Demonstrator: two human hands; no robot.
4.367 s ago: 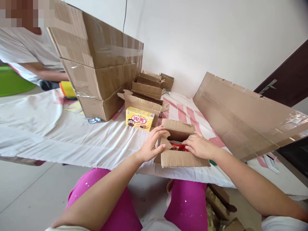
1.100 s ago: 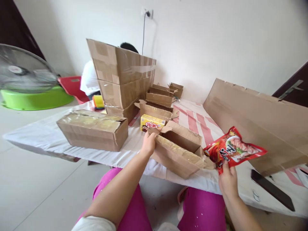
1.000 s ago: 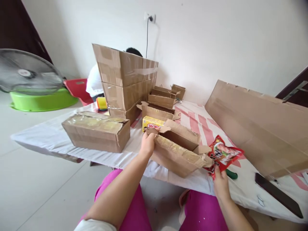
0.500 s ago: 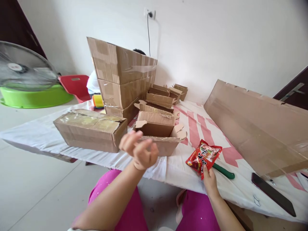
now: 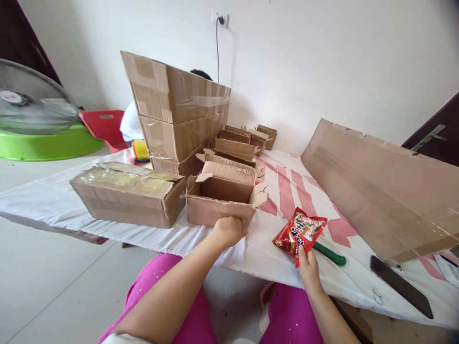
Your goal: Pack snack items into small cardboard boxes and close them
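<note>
1. White wall closes the view at 12 o'clock, with a plugged-in wall socket high on it.
2. The worktop, under a wrinkled white cloth with pink stripes, has its near edge at 6 o'clock, just beyond the knees; the striped part runs as open room between boxes and panel.
3. Cardboard panel leans at 3 o'clock, bounding that room.
4. Taped box stack stands at 10 to 11 o'clock; its visible sides are unprinted.
5. Taped box lies at 9 o'clock, by the near edge.
6. Open box, flaps raised, sits at 6 o'clock, close to that edge.
7. Red packet is at 4 o'clock; its dark lettering is too blurred to read.
8. Right hand: fingers closed, pinching the packet's near corner.
9. Left hand: fingers curled against the open box's near wall, tips hidden; I cannot tell whether they grip.
10. Green handle protrudes beside the packet.
</note>
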